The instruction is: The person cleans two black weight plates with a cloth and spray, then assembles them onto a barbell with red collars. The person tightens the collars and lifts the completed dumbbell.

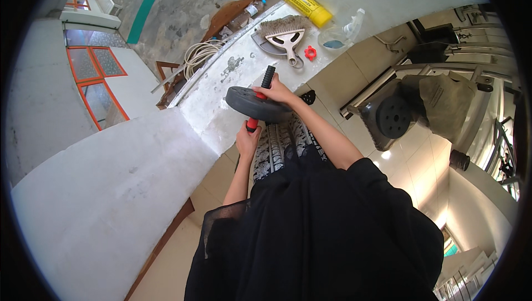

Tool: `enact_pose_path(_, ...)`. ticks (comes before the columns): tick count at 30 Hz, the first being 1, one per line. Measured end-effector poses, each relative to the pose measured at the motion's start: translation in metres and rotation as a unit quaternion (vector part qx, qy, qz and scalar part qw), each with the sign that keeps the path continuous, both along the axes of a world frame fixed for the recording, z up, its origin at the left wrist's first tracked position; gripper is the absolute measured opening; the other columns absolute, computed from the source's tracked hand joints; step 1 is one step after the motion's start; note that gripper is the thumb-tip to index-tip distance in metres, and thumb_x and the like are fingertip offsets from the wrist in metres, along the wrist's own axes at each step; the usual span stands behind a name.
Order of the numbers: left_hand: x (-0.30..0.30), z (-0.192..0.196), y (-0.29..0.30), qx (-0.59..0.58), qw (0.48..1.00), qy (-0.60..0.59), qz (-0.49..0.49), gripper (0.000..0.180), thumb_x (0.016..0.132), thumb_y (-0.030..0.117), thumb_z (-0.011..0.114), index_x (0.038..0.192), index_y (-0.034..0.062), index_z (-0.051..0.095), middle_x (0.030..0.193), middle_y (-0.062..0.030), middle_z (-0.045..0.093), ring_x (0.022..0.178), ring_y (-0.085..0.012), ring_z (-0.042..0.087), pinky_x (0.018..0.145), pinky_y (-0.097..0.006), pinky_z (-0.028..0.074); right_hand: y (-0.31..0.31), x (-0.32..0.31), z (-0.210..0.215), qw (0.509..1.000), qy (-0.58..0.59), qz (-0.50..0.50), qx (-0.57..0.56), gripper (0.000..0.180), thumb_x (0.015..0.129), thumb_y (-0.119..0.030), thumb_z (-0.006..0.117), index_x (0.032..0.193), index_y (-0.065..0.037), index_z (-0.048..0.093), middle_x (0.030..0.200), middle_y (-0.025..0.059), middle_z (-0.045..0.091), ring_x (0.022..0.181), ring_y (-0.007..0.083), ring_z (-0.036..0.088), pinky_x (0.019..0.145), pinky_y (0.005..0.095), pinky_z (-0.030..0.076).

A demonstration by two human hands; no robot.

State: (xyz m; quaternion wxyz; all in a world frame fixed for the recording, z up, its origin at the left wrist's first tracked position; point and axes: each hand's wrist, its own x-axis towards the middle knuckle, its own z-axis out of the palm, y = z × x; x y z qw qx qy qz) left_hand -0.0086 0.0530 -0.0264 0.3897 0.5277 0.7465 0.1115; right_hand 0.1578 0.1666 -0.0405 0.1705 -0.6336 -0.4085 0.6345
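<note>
A black round weight plate (239, 100) sits on a dumbbell bar, tilted in front of me above the ledge's edge. The bar's black threaded end (269, 76) sticks out past the plate, on its far side. My left hand (247, 138) is closed round the red and black grip (252, 124) on the near side. With bent fingers, my right hand (278, 91) holds a red collar nut (260, 95) against the plate's face, beside the threaded end. These fingers hide part of the nut. Another red star-shaped nut (310, 52) lies on the white ledge (213, 98).
On the ledge are a brush with a dustpan (285, 37), a clear spray bottle (338, 36) and a yellow cylinder (306, 5). Coiled cable (199, 57) lies at its far edge. Tyres (275, 151) stand below my hands. Gym equipment with a weight plate (394, 117) is at right.
</note>
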Motion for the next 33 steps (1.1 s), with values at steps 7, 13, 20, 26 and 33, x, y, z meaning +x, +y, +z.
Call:
enact_pose_path(7,-0.001,-0.002,0.002,-0.014,1.0,-0.001,0.009,0.033,0.07,0.031,0.063,0.088,0.0045,0.055,0.072,-0.0204,0.059,0.073,-0.0405,0.058,0.063,-0.043,0.044,-0.004,0.028,0.001,0.992,0.116,0.05,0.006,0.092,0.071,-0.036,0.072,0.132,0.004,0.016,0.117,0.0174,0.051,0.087,0.0146,0.056,0.069,0.0274,0.044)
enact_pose_path(13,-0.003,-0.007,-0.001,-0.008,0.999,-0.033,0.015,0.035,0.07,0.031,0.063,0.091,0.0035,0.057,0.074,-0.0214,0.06,0.074,-0.0404,0.058,0.065,-0.042,0.044,-0.01,0.007,-0.009,0.98,0.199,0.009,0.022,0.088,0.076,-0.031,0.07,0.135,0.003,0.014,0.121,0.0172,0.048,0.096,0.0153,0.055,0.081,0.027,0.044)
enact_pose_path(20,-0.006,-0.009,-0.001,-0.022,0.999,-0.043,0.006,0.037,0.07,0.031,0.062,0.094,0.0039,0.057,0.077,-0.0219,0.06,0.077,-0.0402,0.058,0.066,-0.042,0.045,-0.006,0.026,-0.012,0.956,0.276,0.096,0.042,0.088,0.076,-0.033,0.069,0.136,0.002,0.016,0.118,0.0149,0.05,0.104,0.018,0.053,0.09,0.029,0.04)
enact_pose_path(26,-0.007,-0.005,-0.002,-0.01,0.999,-0.034,0.009,0.039,0.069,0.031,0.063,0.097,0.0043,0.058,0.078,-0.0221,0.061,0.078,-0.0398,0.059,0.067,-0.042,0.045,-0.007,-0.003,0.011,0.997,0.001,0.047,0.057,0.092,0.067,-0.048,0.072,0.127,0.003,0.024,0.108,0.014,0.056,0.097,0.0228,0.055,0.087,0.0287,0.042)
enact_pose_path(33,-0.013,-0.006,0.001,-0.023,0.998,-0.05,0.006,0.041,0.069,0.031,0.063,0.1,0.0042,0.058,0.08,-0.0222,0.061,0.08,-0.0399,0.059,0.069,-0.042,0.045,-0.011,0.016,-0.01,0.96,0.275,-0.041,0.016,0.084,0.07,-0.027,0.077,0.125,0.004,0.021,0.107,0.0181,0.057,0.096,0.0213,0.057,0.084,0.0281,0.045)
